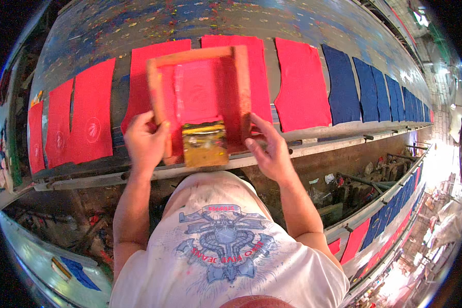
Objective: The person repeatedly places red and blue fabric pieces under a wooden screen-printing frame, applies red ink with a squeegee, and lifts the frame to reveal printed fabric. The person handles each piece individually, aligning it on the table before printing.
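Printing step, I'd judge — left hand [145,139] and right hand [270,149] clasp the frame [200,100] over red cloth [259,77]; next, grasp the squeegee [205,142].

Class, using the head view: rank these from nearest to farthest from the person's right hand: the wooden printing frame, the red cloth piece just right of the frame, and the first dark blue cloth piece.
1. Wooden printing frame, touching the right hand.
2. Red cloth piece, up and to the right.
3. First dark blue cloth piece, further right along the table.
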A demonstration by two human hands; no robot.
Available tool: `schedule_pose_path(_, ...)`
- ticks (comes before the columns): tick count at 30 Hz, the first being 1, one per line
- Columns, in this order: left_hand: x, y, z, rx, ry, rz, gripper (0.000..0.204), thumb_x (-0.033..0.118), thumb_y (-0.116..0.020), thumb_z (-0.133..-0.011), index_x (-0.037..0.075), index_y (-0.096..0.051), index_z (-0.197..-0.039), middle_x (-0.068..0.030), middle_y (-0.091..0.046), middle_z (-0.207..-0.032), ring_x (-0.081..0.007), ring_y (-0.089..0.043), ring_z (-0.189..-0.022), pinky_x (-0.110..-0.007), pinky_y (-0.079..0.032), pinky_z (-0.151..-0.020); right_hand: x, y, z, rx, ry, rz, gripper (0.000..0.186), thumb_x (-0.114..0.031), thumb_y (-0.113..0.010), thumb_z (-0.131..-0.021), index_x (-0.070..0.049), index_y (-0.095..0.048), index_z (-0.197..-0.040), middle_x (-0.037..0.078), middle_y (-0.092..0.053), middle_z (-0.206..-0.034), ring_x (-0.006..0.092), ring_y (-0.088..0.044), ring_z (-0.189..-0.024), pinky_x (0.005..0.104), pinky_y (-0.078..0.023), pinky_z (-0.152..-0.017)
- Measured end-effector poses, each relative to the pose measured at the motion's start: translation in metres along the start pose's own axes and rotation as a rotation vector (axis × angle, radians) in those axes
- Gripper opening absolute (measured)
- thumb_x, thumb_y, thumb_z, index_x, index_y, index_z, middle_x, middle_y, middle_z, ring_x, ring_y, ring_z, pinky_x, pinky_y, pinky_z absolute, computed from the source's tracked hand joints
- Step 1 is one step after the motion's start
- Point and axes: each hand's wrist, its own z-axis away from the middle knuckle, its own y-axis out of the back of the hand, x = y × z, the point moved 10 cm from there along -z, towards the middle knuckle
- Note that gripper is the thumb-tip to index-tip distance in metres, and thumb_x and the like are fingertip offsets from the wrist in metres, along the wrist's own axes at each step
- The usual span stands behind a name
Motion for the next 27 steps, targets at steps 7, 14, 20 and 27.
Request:
schedule_pose_path(7,0.002,-0.097,0.016,-0.067,-0.102,-0.141,0.036,0.012,-0.096,-0.082,0.0,-0.08,-0.112,-0.0166,-0.077,-0.1,-0.0324,-0.077,-0.092,-0.044,-0.062,-0.084,0.049,0.049,0.013,-0.033,-0.173,0.286,0.07,-0.015,-0.08,-0.101,0.001,-0.054,-0.164,0.031,-0.07,-0.145,0.0482,-0.066,-0.139,0.0507,-0.053,-0.117)
schedule_pose_path(14,0.01,-0.116,0.02,-0.07,-0.131,-0.201,0.034,0.012,-0.095,-0.083,-0.001,-0.08,-0.11,-0.0163,-0.079,-0.101,-0.0303,-0.078,-0.093,-0.044,-0.062,-0.084,0.057,0.066,0.005,-0.001,-0.121,0.364,0.073,-0.017,-0.081,-0.102,-0.001,-0.053,-0.167,0.03,-0.071,-0.147,0.0431,-0.07,-0.138,0.0473,-0.056,-0.114)
schedule_pose_path(20,0.02,-0.118,0.023,-0.07,-0.145,-0.267,0.031,0.01,-0.094,-0.085,-0.003,-0.08,-0.11,-0.017,-0.08,-0.101,-0.0273,-0.079,-0.093,-0.042,-0.063,-0.085,0.052,0.073,0.008,-0.021,-0.139,0.38,0.067,-0.017,-0.083,-0.1,-0.002,-0.059,-0.161,0.027,-0.071,-0.147,0.0464,-0.068,-0.138,0.0514,-0.056,-0.115)
schedule_pose_path(27,0.021,-0.123,0.025,-0.06,-0.14,-0.287,0.034,0.018,-0.094,-0.082,0.0,-0.08,-0.107,-0.0193,-0.077,-0.099,-0.0369,-0.078,-0.093,-0.048,-0.062,-0.085,-0.027,0.01,0.036,-0.202,0.479,0.495,0.055,-0.013,-0.085,-0.089,-0.006,-0.074,-0.142,0.017,-0.072,-0.142,0.0404,-0.068,-0.128,0.0522,-0.055,-0.111)
